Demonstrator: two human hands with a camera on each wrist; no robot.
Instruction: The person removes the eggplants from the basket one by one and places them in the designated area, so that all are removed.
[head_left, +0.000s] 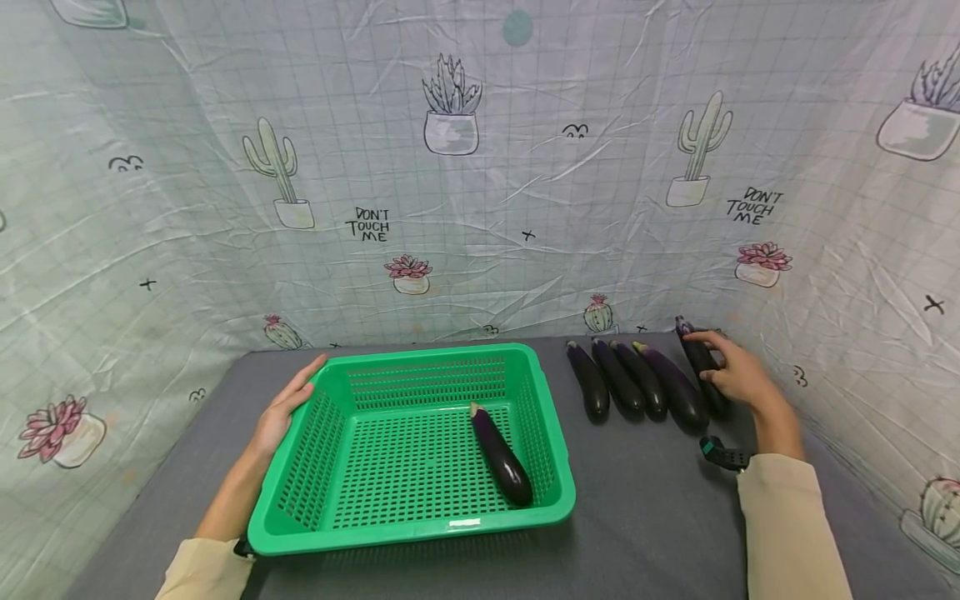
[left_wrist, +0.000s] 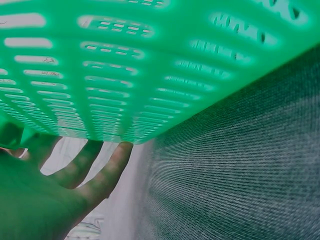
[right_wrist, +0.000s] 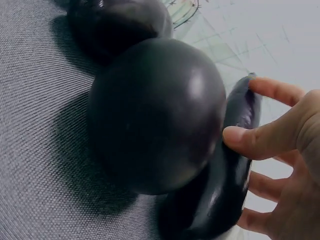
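A green perforated plastic basket (head_left: 411,527) stands at the middle left, with one dark purple eggplant (head_left: 501,457) lying in its right half. My left hand (head_left: 279,417) rests along the basket's left rim, its fingers stretched along the outside. The left wrist view shows those fingers (left_wrist: 107,172) beside the slotted wall. To the right of the basket, my right hand (head_left: 738,375) holds the rightmost eggplant (head_left: 697,354), thumb on its near side and fingers along the other. In the right wrist view the rounded end of a neighbouring eggplant (right_wrist: 160,115) partly hides the held one.
Several more eggplants (head_left: 618,379) lie side by side between the basket and my right hand. A grey cloth (head_left: 637,517) covers the table. Behind and at both sides hangs a pale curtain (head_left: 525,183) printed with potted cacti. A black wristband (head_left: 723,454) is on the right wrist.
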